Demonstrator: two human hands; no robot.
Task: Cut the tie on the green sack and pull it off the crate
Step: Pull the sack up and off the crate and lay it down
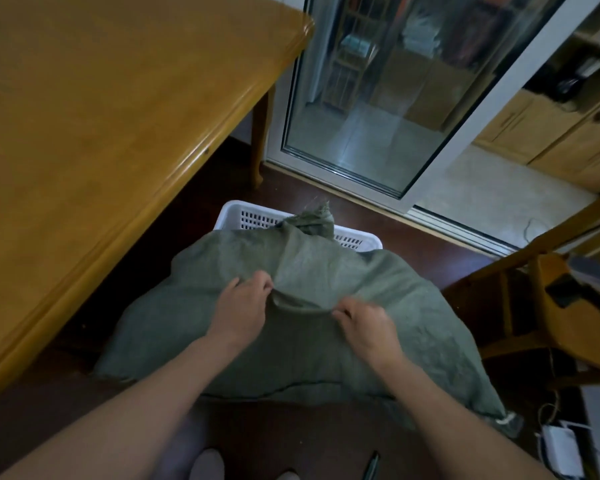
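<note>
Head view: a dull green woven fabric sack [326, 358] lies draped over a white perforated plastic crate [246, 216] on the dark floor, at the middle of the frame. Its long axis runs from 6 o'clock to 12 o'clock. A stitched seam edge is nearest the person at 6 o'clock, and a bunched, crumpled end points away at 12 o'clock. Only the crate's far rim and slotted wall show, at 12 o'clock of the sack.

The 2 hands meet on top of the sack. The left hand [245, 299] has its fingers curled, pinching a raised fold of the fabric. The right hand [364, 323], at 3 o'clock of the left, pinches the same fold with bent fingers.

A glossy honey-coloured wooden table [101, 116] fills 10 o'clock, a white-framed glass sliding door [378, 98] stands at 1 o'clock, and a wooden chair [551, 306] sits at 4 o'clock.
</note>
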